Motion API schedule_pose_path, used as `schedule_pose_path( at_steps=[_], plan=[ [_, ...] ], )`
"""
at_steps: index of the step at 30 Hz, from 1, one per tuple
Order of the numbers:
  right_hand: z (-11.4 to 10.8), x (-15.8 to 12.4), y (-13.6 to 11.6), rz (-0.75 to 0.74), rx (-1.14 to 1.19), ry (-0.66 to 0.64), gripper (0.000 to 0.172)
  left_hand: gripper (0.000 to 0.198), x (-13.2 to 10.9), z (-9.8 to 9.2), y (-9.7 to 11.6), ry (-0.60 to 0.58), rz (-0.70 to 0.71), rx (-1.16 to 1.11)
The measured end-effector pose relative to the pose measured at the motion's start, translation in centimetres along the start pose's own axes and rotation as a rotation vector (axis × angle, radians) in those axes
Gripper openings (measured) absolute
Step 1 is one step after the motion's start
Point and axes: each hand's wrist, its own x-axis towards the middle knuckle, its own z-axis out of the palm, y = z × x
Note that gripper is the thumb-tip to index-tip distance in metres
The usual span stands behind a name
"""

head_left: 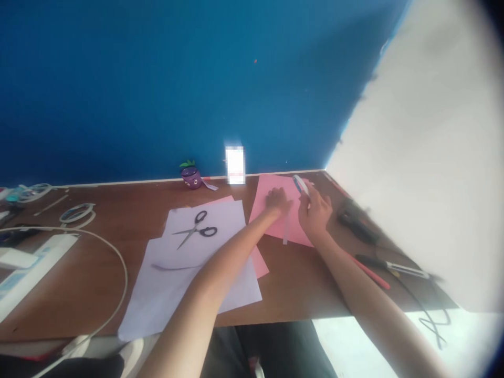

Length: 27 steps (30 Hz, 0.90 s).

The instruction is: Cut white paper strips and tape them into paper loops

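Note:
A pink sheet of paper (293,230) lies on the table towards the back right. My left hand (277,202) rests on it, palm down, with the thumb held apart from the fingers. From beside that thumb a narrow pale paper strip (285,231) runs down the sheet and past its lower edge. My right hand (316,212) is closed around a white and blue tube (301,185), held tilted above the right part of the pink paper. Its exact kind and its tip cannot be made out. To the left, opened scissors (195,229) with black handles lie on white sheets (157,283).
A phone with a bright screen (235,165) leans against the blue wall. Beside it stands a purple pot-shaped figure (191,177). A cutter knife (394,266), a red stick (370,273) and a dark tool (358,226) lie at right. A cable (125,262) loops at left.

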Motion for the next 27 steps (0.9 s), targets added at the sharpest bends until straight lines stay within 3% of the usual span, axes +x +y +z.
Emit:
schedule_pose_path(
  at_steps=[3, 8, 14, 20, 27],
  plan=[
    [0.0, 0.0, -0.1, 0.009, -0.002, 0.016, 0.034, 0.047, 0.9, 1.1, 1.4, -0.008, -0.083, 0.078],
    [-0.1, 0.1, -0.1, 0.028, 0.001, 0.008, 0.035, 0.034, 1.2, 1.7, 2.1, -0.045, -0.206, 0.063],
    [-0.1, 0.2, -0.2, 0.006, 0.026, 0.044, 0.033, 0.028, 0.7, 1.5, 3.0, -0.055, -0.216, 0.037],
    [0.0, 0.1, -0.3, 0.037, 0.075, 0.035, 0.035, 0.044, 0.4, 1.1, 4.0, -0.034, -0.3, -0.099],
    [-0.1, 0.1, -0.4, 0.032, 0.082, 0.028, 0.032, 0.038, 0.6, 0.6, 4.0, -0.049, -0.26, -0.145]
  ],
)
